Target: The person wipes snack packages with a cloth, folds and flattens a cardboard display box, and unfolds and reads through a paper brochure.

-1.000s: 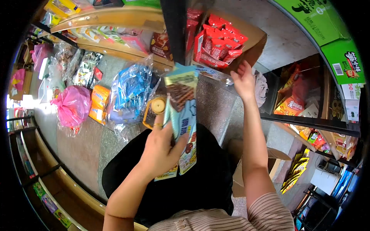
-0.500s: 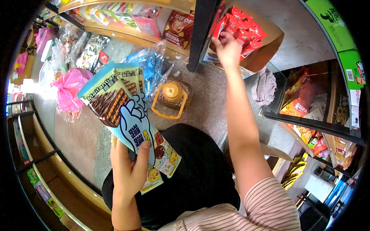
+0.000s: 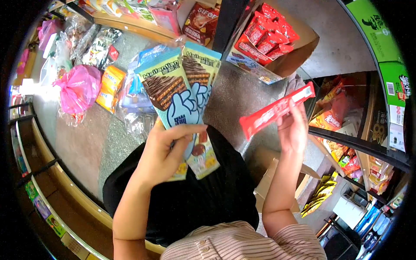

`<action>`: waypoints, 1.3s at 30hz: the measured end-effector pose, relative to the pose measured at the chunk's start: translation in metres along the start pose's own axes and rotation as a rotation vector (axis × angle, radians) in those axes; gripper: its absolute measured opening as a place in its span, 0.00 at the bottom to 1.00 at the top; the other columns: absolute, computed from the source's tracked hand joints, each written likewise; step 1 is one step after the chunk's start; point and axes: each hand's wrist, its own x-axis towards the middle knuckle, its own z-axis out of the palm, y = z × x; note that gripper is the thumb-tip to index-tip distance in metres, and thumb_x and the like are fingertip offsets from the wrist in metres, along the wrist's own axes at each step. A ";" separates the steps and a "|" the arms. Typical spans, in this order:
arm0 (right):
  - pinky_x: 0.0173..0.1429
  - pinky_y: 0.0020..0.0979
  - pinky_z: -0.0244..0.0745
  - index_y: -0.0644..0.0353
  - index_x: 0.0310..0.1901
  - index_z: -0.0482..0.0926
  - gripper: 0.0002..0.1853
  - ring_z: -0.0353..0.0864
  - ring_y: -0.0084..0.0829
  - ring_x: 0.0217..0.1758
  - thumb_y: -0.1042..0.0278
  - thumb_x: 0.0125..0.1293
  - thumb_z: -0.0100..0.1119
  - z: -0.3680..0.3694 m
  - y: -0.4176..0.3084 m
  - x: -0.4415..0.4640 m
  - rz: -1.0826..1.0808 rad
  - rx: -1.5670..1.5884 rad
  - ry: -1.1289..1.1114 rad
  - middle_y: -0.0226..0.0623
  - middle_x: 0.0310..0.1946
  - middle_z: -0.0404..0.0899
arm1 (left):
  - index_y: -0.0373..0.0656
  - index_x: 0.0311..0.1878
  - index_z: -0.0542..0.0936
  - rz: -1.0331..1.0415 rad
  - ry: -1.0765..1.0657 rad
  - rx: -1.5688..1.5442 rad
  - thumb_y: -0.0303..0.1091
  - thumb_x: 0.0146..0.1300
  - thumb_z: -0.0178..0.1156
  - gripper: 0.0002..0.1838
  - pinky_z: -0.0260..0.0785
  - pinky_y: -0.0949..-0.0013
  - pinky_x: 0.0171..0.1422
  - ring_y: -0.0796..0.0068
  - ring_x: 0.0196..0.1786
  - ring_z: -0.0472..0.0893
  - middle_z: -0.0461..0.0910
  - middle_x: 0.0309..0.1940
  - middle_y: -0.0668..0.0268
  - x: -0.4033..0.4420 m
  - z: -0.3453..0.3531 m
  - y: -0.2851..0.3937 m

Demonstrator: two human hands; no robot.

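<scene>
My left hand (image 3: 167, 149) is closed around several flat snack packets (image 3: 167, 89), pale green and blue, printed with a chocolate wafer cake and a cartoon hand. They fan out above my lap. In my right hand (image 3: 294, 130) a narrow red snack packet (image 3: 277, 112) is pinched near its middle, tilted up to the right. Beyond it stands an open cardboard box (image 3: 299, 56) with several similar red packets (image 3: 268, 37) inside. The back of the left-hand packets and part of the left fingers are hidden.
Low shelves curve along the left (image 3: 73, 190). On the floor lie a pink plastic bag (image 3: 80, 89), an orange packet (image 3: 111, 89) and blue items in clear wrap (image 3: 138, 93). A black shelf post (image 3: 229, 21) stands ahead. At right are a glass-fronted snack shelf (image 3: 346, 112) and an open carton (image 3: 266, 180).
My right hand has come back from the red packets' box, now with one red packet in it. The left hand and its packets have shifted right, and the view has turned slightly.
</scene>
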 end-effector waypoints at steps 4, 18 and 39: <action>0.27 0.23 0.81 0.60 0.38 0.72 0.08 0.79 0.24 0.28 0.75 0.57 0.58 0.019 0.022 -0.027 0.040 -0.044 -0.016 0.34 0.31 0.78 | 0.35 0.38 0.79 -0.029 0.014 -0.122 0.23 0.55 0.52 0.09 0.64 0.71 0.47 0.72 0.40 0.73 0.76 0.36 0.61 0.004 0.013 -0.017; 0.37 0.24 0.78 0.64 0.42 0.67 0.14 0.77 0.24 0.35 0.82 0.55 0.58 0.042 0.025 -0.068 -0.317 -0.214 -0.081 0.36 0.35 0.75 | 0.39 0.35 0.75 -0.322 -0.041 -0.378 0.37 0.62 0.54 0.10 0.57 0.81 0.29 0.90 0.28 0.65 0.71 0.23 0.76 0.015 0.029 -0.017; 0.36 0.24 0.78 0.63 0.42 0.68 0.15 0.76 0.22 0.33 0.84 0.54 0.58 0.045 0.032 -0.065 -0.339 -0.210 -0.076 0.34 0.32 0.74 | 0.37 0.37 0.74 -0.205 -0.017 -0.380 0.36 0.63 0.52 0.11 0.62 0.78 0.41 0.86 0.35 0.68 0.73 0.28 0.71 0.014 0.025 -0.017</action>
